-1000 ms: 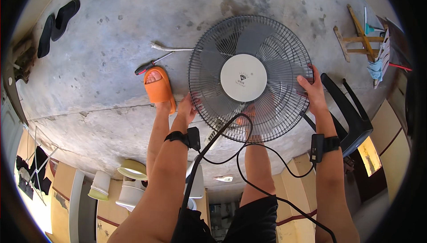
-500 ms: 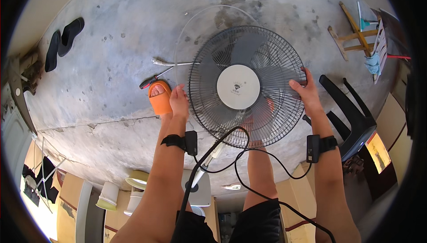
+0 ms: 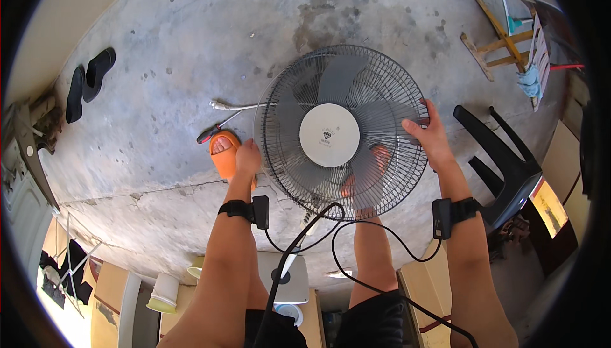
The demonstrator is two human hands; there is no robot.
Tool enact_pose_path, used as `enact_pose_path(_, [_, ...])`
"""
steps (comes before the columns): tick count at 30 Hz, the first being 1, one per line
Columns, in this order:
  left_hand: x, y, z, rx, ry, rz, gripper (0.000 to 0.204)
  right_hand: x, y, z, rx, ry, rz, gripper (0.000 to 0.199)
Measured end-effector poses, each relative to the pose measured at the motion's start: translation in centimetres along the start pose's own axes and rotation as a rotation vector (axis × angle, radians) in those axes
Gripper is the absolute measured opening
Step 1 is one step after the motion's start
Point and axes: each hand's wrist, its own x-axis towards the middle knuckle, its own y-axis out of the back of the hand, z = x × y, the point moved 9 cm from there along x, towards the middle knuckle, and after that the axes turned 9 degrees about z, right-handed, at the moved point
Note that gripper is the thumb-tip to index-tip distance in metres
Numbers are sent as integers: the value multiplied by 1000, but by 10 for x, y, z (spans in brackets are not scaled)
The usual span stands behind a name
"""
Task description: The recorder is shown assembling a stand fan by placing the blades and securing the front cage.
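A standing fan with a round dark wire cage, grey blades and a white centre disc faces up in front of me. My right hand grips the cage's right rim, thumb on the front wires. My left hand is closed beside the left rim, on a thin translucent hoop that lies along that edge; the fingertips are mostly hidden. The white pole runs down toward me to a pale base. A black cable crosses in front, linked to the wrist-worn devices.
A screwdriver and a white cord lie by my orange slipper. Black shoes are at the far left. A black stool stands to the right, a wooden folding frame beyond it. Low cabinets are behind.
The hoop, which arched out beyond the cage's far left side, now lies close against the rim. My left hand has moved slightly down and left. My right hand keeps hold of the cage.
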Motion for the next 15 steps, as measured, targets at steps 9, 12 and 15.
enact_pose_path(9, [118,30,212,-86,-410,10,22,2,7,-2,-106,51,45,89])
enact_pose_path(12, [144,16,241,61,-563,-48,19,-1,6,-5,-145,25,45,92])
enact_pose_path(15, [154,-8,247,232,-610,-149,15,1,8,5,-131,10,54,95])
